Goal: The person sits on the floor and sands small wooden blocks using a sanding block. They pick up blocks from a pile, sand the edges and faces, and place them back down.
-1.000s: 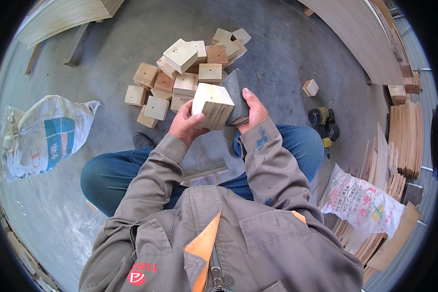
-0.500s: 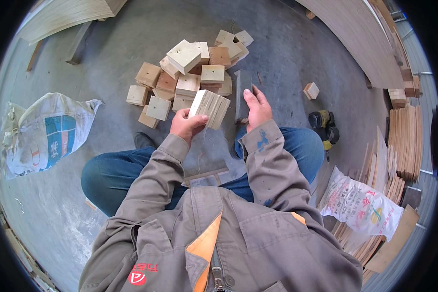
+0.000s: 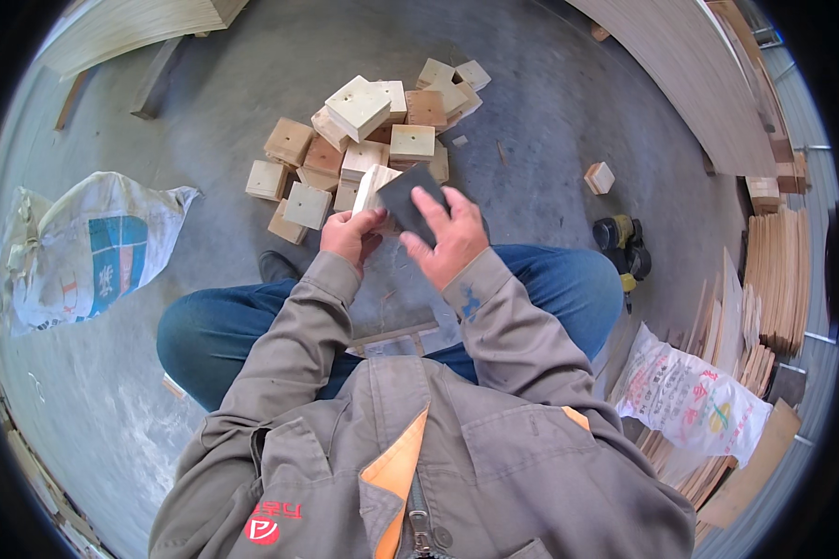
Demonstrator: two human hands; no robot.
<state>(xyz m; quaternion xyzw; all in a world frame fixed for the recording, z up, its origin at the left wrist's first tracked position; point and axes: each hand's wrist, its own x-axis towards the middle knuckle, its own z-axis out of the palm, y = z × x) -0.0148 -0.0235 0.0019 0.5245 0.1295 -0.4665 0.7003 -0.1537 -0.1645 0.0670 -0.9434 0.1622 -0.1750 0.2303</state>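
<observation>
A plywood block (image 3: 371,189) is gripped at its near-left side by my left hand (image 3: 347,238), thumb on top. My right hand (image 3: 454,240) holds a dark grey, flat rectangular sanding pad (image 3: 403,193) against the block's right side, fingers spread over the pad. The pad covers much of the block's right side, where layered edges showed before. Just beyond my hands lies a heap of similar wooden blocks (image 3: 357,109), pale and reddish, several with a small hole in the face.
At left lies a white woven sack (image 3: 56,252). On the right are a lone block (image 3: 599,178), a yellow-and-black power tool (image 3: 617,244), another white sack (image 3: 690,391) and stacked thin wood strips (image 3: 777,279). Large plywood sheets (image 3: 680,74) stand at the upper right.
My right hand has moved left with the sanding pad, from beside the block onto its right side. The block has shifted slightly left in my left hand.
</observation>
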